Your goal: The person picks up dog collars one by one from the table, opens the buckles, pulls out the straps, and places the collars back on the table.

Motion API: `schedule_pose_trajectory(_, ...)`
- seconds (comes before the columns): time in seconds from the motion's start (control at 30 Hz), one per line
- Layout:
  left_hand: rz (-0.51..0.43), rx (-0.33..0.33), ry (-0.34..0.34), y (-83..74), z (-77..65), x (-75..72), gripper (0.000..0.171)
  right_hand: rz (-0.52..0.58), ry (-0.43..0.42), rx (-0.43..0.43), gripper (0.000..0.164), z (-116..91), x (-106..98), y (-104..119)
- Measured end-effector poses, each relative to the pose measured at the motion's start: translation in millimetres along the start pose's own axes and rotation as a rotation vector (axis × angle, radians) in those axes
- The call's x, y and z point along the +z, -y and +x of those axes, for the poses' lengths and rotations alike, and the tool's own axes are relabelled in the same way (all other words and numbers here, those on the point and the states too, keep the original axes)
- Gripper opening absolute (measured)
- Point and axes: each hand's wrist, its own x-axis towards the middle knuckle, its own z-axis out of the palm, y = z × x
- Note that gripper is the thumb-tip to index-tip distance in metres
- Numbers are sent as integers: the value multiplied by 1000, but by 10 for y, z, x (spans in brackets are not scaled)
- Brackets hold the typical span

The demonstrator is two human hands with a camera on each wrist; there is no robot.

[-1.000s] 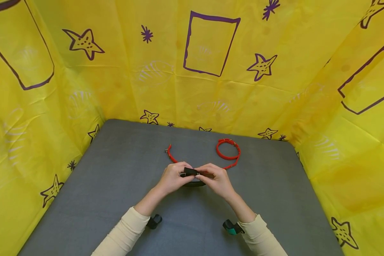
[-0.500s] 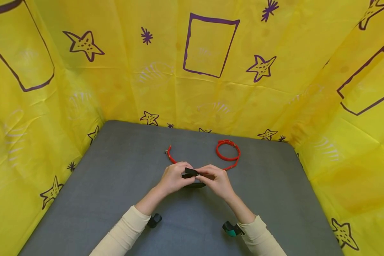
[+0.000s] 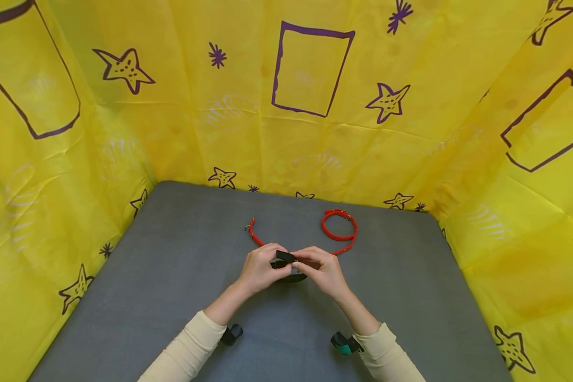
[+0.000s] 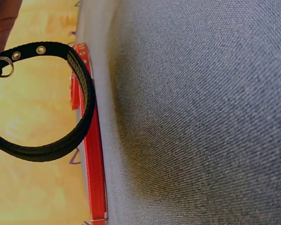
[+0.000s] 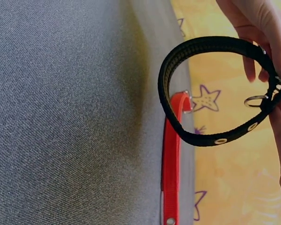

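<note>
Barely moved since earlier, our left hand [image 3: 262, 269] and right hand [image 3: 326, 271] pinched the black collar [image 3: 285, 257] between them — to steady its ends, apparently — with the red strap [image 3: 338, 237] coiled toward two o'clock.

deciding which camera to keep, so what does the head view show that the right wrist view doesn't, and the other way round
Only the head view: the coiled end of the red strap, plus the left sleeve and right sleeve.

Only the right wrist view: two eyelets in the black collar, and a clear look at its metal ring.

Both: the left hand and right hand holding the collar, part of the strap, the grey table and the yellow backdrop with star drawings.
</note>
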Motion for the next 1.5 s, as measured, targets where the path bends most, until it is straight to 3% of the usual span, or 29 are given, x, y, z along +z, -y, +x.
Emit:
schedule_pose_trajectory(0.5,-79,20,-42,12,-66,42,12,52,-6,38,20,-25,29,4)
schedule_pose_trajectory(0.8,-205,-3,-36,-6,-44,39,3,42,-24,42,21,-34,-16,39)
schedule_pose_trajectory(1.13,-284,-100,4,-33,-56,51,8,25,-28,61,20,-46,-29,30)
schedule_pose_trajectory(1.37,-320,-128,12,-61,-31,40,13,25,-21,65,20,-26,-45,27)
schedule_pose_trajectory(1.5,-326,-183,48,-57,-25,13,14,25,-23,58,20,-11,-53,35)
